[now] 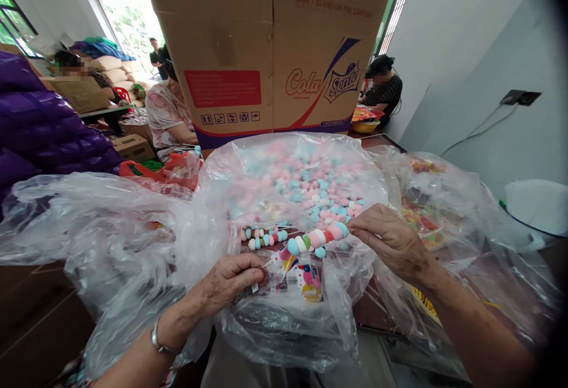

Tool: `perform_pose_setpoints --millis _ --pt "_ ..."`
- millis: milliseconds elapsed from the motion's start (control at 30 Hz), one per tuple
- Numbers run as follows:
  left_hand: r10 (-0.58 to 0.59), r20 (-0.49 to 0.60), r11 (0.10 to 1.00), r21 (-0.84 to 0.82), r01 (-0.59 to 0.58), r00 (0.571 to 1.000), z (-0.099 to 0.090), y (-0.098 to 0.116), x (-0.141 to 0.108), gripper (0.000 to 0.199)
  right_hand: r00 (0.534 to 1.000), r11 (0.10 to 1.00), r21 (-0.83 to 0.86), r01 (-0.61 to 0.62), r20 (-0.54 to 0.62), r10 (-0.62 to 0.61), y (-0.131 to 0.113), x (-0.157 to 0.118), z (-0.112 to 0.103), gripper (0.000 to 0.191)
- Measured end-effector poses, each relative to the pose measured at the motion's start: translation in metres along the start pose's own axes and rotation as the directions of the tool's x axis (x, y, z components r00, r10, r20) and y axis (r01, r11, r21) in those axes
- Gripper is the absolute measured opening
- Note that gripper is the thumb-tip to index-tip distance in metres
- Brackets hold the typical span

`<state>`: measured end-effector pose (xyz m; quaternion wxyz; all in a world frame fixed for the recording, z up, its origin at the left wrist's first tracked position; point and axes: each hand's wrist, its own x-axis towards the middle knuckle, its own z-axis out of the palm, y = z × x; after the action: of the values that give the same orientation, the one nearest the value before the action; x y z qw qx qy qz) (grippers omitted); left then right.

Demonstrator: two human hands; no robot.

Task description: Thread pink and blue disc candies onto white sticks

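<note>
My left hand (237, 275) is closed around the lower end of a thin white stick that slants up to the right. Threaded on this stick is a row of candies like marshmallows (317, 238), in blue, white, green, pink and red. At the row's upper end my right hand (393, 239) has thumb and fingers pinched together by the last blue piece. Behind my left hand lie more candy skewers (266, 238). Colourful printed wrappers (308, 281) are below the held skewer. A heap of loose pink, blue and white candies (317, 190) is just beyond, partly under clear plastic.
A tall cardboard carton (235, 33) stands directly behind the heap. Crumpled clear plastic bags (128, 228) spread left, and bagged colourful sweets (421, 219) lie right. Purple bundles (48, 122) are stacked at far left. Several people, one with a patterned sleeve (164, 110), are in the background.
</note>
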<state>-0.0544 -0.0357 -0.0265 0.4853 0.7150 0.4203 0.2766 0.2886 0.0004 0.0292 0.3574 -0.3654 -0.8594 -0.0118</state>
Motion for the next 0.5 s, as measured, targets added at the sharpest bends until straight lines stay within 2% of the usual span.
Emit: perform_pose_setpoints --millis 133,300,500 --pt "0.012 0.028 0.999 -0.03 -0.011 1.0 -0.0027 0.0016 0.0001 0.033 1.0 1.0 0.009 -0.012 -0.005 0.012 0.0005 -0.0005 -0.0015 0.024" --pt "0.002 0.012 0.998 -0.062 -0.001 1.0 -0.0025 0.0037 0.0001 0.031 1.0 1.0 -0.006 -0.017 0.021 0.017 -0.0025 -0.0032 -0.0024 0.025" --pt "-0.047 0.064 0.998 -0.046 0.05 0.997 -0.0044 -0.0007 0.0007 0.036 0.998 0.998 -0.043 0.039 -0.042 -0.041 -0.0045 -0.0047 -0.0081 0.016"
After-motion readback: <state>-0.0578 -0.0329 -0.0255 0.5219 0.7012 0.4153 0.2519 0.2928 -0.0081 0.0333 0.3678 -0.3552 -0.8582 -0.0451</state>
